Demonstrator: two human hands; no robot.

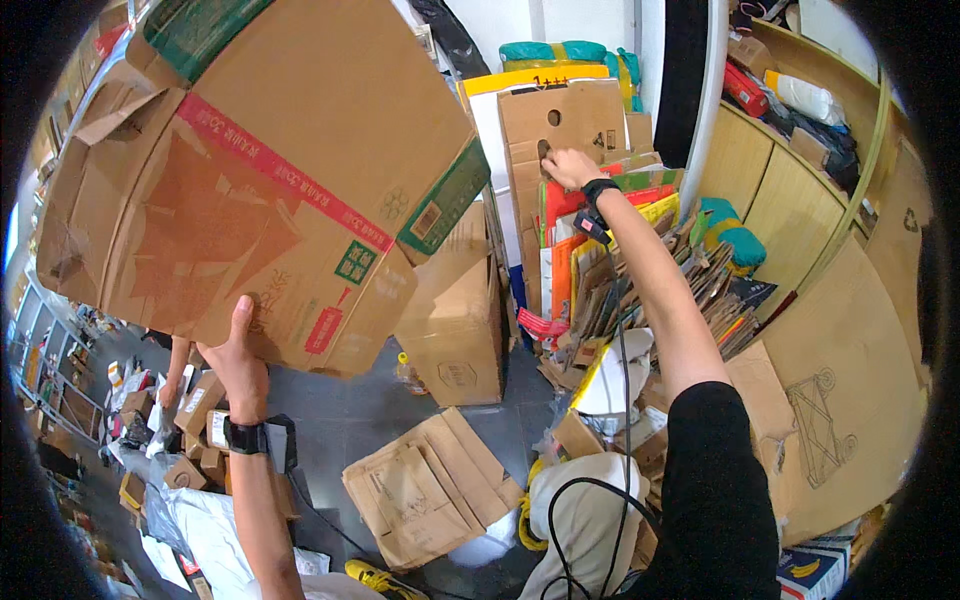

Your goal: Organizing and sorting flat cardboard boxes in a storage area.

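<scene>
A large flattened cardboard carton (315, 127) with green ends and a pink printed band fills the upper left. My left hand (238, 360) grips its lower edge, thumb on the near face and fingers hidden behind. Ahead on the right, my right hand (571, 166) is closed at a hand hole of a brown cardboard sheet (562, 109) that stands upright; its fingertips are partly hidden. Packed around that sheet are several folded cardboard pieces (660, 292), some red, green or yellow. Both wrists wear black straps with small devices and cables.
A tall cardboard box (454, 337) stands between my hands, with a small yellow bottle (409, 373) beside it. Folded cardboard (427, 495) lies on the floor by my feet. Parcels (202, 401) are heaped at left, near another person's arm (174, 367). A large cardboard sheet (847, 390) leans at right.
</scene>
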